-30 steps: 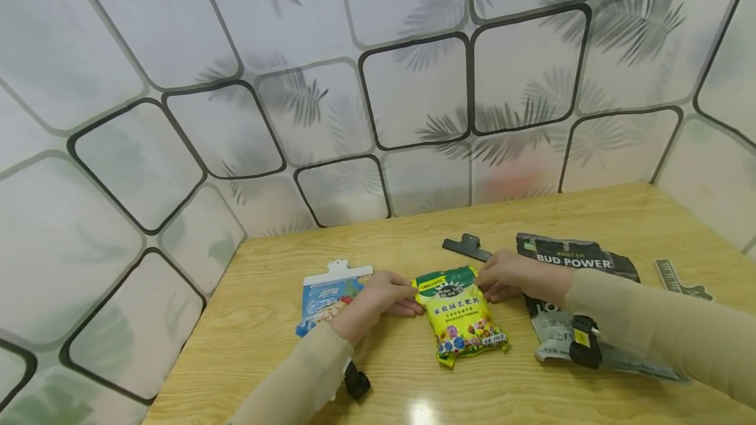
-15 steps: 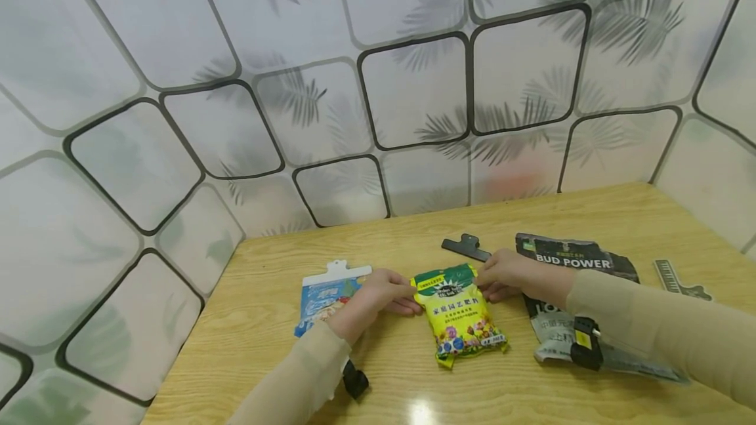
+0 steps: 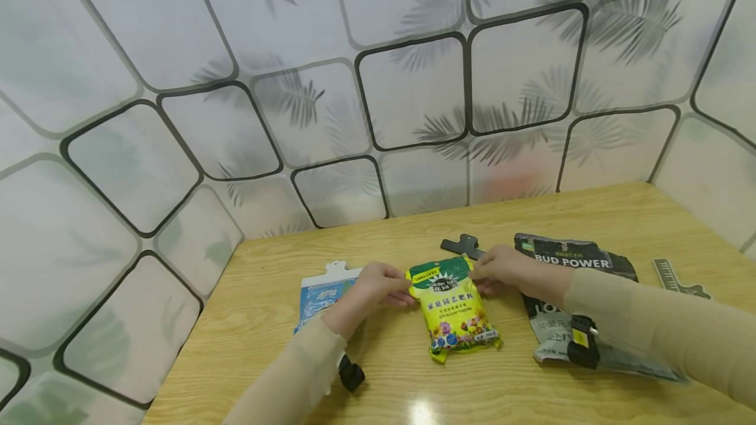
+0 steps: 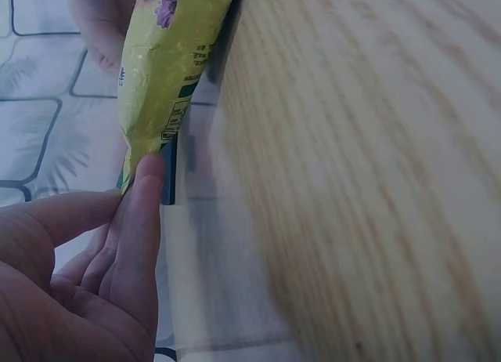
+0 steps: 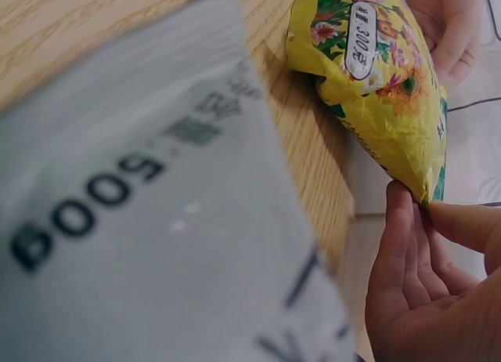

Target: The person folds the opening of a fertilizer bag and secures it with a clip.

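A yellow and green fertilizer bag printed with flowers is between my hands in the head view. My left hand pinches its upper left corner between thumb and fingers. On the other side, my right hand pinches the upper right corner. The left wrist view shows the bag edge-on, tilted, with its top end raised from the table. In the right wrist view the bag's lower end is close to the wood; whether it touches is unclear.
Behind the right hand lies a black clip. A blue bag with a white clip is partly hidden by the left arm. Under the right arm lies a black and grey bag. A grey clip is farther right.
Both hands have raised the yellow bag slightly and shifted it a little to the left. The pinch on both top corners is kept. The other things stay in place.
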`<action>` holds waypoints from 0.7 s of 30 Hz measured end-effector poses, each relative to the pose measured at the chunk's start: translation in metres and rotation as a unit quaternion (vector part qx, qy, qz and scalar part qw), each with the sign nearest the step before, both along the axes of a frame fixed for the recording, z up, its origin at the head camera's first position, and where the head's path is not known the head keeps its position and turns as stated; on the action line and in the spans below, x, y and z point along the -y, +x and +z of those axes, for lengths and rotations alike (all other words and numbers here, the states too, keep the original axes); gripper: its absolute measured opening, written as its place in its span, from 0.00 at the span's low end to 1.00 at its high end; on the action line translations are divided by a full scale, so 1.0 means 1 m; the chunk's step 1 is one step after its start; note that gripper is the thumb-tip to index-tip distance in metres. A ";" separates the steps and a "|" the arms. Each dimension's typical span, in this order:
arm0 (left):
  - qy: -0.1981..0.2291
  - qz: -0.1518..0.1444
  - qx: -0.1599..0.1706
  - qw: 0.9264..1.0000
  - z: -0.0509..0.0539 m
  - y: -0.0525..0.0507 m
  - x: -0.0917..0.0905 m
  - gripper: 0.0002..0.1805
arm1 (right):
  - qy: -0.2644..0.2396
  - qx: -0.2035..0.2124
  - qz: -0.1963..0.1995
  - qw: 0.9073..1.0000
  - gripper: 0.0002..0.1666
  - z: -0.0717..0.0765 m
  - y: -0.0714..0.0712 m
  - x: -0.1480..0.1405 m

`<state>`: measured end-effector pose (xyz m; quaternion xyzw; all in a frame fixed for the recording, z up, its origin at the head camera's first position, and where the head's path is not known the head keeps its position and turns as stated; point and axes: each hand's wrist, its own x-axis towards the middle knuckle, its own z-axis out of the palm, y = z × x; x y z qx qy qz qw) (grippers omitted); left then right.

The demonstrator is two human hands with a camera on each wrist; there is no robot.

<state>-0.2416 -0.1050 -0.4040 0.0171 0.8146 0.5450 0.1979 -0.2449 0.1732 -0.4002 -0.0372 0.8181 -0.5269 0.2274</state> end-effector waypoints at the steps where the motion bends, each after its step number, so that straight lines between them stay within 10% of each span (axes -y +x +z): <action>1: 0.000 0.000 -0.004 1.000 0.000 -0.001 0.000 0.08 | -0.002 -0.003 0.002 1.000 0.11 0.001 0.000 0.000; 21: 0.004 -0.002 -0.019 1.000 0.017 -0.008 0.007 0.11 | -0.004 -0.027 -0.022 0.999 0.13 0.012 0.002 0.007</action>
